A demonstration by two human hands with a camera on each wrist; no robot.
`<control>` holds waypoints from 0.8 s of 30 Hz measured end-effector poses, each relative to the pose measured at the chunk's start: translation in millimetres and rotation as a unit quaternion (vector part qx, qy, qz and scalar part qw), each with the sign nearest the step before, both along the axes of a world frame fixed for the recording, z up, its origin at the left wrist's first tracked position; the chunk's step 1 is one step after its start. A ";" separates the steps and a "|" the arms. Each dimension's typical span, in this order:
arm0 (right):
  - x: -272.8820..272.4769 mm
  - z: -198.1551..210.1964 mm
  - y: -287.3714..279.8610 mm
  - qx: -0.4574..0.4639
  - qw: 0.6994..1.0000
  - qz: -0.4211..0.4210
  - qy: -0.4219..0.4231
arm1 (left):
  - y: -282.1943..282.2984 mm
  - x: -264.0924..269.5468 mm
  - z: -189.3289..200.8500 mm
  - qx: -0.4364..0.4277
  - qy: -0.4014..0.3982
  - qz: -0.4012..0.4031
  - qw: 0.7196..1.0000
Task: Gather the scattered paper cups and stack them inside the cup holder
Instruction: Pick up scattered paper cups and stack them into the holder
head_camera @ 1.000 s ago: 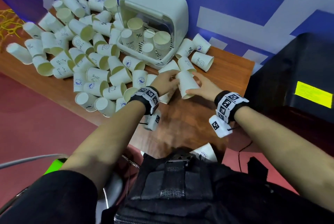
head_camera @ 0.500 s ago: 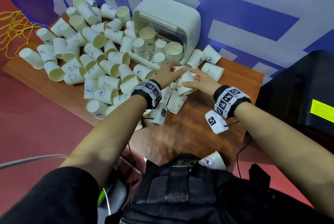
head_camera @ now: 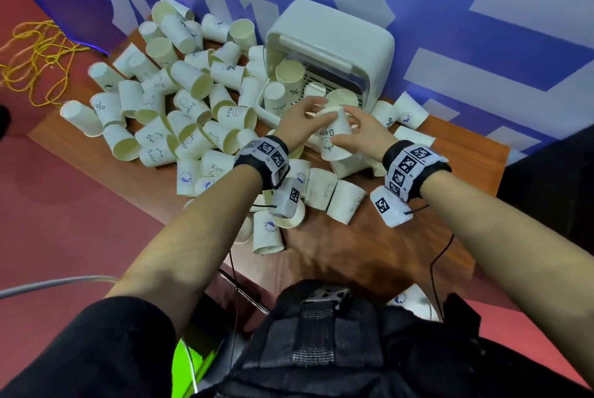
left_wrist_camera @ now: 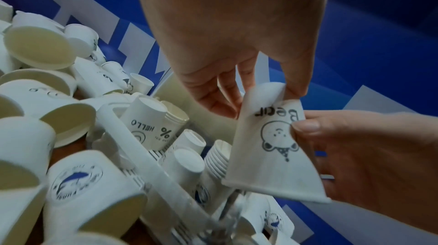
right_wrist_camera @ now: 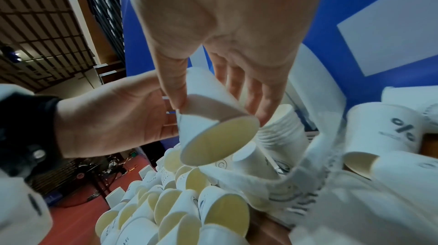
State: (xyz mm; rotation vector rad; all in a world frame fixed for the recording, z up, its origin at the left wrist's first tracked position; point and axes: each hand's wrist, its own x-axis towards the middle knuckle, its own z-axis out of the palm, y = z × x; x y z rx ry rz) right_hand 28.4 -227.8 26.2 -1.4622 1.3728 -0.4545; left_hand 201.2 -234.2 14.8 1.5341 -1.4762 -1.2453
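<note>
We pinch a white paper cup (head_camera: 334, 137) printed with a bear, upside down, between our left hand (head_camera: 297, 121) and right hand (head_camera: 363, 132), fingers clamped on it.

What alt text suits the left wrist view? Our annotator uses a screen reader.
Two hands, left and right, hold an upside-down white paper cup printed with a bear face above a white plastic cup holder containing cups, beside loose white paper cups lying scattered.
</note>
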 end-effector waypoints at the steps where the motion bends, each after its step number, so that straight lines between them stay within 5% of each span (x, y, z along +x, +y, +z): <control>1: 6.6 0.0 -6.5 -0.005 1.000 -0.005 -0.005 | -6.7 5.0 3.2 -0.008 -0.003 0.004 1.000; 15: 49.8 -23.8 -55.5 -0.099 0.990 0.008 0.099 | -59.6 38.6 -27.9 -0.099 -0.140 -0.021 0.985; 24: 46.3 -39.6 -66.2 -0.110 0.991 -0.015 0.077 | -63.6 38.1 -45.0 -0.155 -0.098 -0.004 0.983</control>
